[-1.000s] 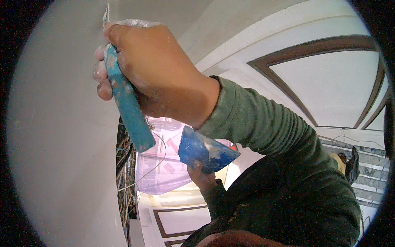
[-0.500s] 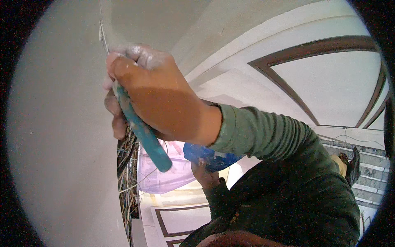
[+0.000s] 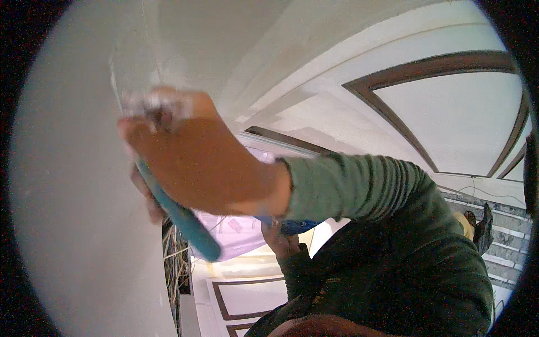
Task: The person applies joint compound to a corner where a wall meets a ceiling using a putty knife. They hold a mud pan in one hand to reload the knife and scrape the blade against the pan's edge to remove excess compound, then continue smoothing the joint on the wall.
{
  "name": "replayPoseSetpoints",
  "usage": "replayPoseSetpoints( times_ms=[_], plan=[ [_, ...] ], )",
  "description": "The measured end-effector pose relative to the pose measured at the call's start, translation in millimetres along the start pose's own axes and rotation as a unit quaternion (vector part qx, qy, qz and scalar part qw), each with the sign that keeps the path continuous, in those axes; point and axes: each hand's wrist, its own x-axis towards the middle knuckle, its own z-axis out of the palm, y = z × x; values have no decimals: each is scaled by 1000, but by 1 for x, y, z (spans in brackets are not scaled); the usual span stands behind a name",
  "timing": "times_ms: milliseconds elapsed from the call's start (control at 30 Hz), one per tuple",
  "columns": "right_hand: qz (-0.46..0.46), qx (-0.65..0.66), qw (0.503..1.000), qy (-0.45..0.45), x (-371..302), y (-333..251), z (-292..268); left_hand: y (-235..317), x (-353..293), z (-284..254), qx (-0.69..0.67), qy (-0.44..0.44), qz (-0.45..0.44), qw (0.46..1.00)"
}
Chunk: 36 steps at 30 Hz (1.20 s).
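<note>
My right hand (image 3: 179,154), blurred by motion and smeared with white, is wrapped round the teal handle (image 3: 188,227) of a putty knife. Its thin blade (image 3: 115,84) stands edge-on against the grey-white wall (image 3: 84,168), beyond my fingers. Lower down, my left hand (image 3: 281,238) grips a blue container (image 3: 300,226) from below. The right forearm covers most of that container, and what is inside does not show.
Loose wires (image 3: 175,264) hang from an opening at the wall's edge. Light purple plastic sheeting (image 3: 241,238) lies behind them. Brown-trimmed white panels (image 3: 449,112) stand at right, above grey steps (image 3: 508,247) with a dark shoe (image 3: 483,230).
My right hand has moved left and down across the wall with the putty knife. The forearm now covers more of the blue container; my left hand has barely moved.
</note>
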Motion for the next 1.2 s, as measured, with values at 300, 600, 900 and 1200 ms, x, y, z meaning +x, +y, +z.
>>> replayPoseSetpoints(
  times_ms=[300, 600, 900, 1200],
  plan=[
    [45, -23, 998, 47, 23, -8, -30, -7, -2, -12, 224, 8, 33, 974],
    [132, -109, 983, -66, -17, -20, -31, -9, 4, -13, -21, -37, -20, 999],
    [-27, -217, 976, -4, -61, -117, -15, -47, 21, 20, -77, -150, -61, 984],
    [-250, -315, 915, -39, -60, -213, 53, -55, 28, 131, -62, -173, -145, 972]
  ],
)
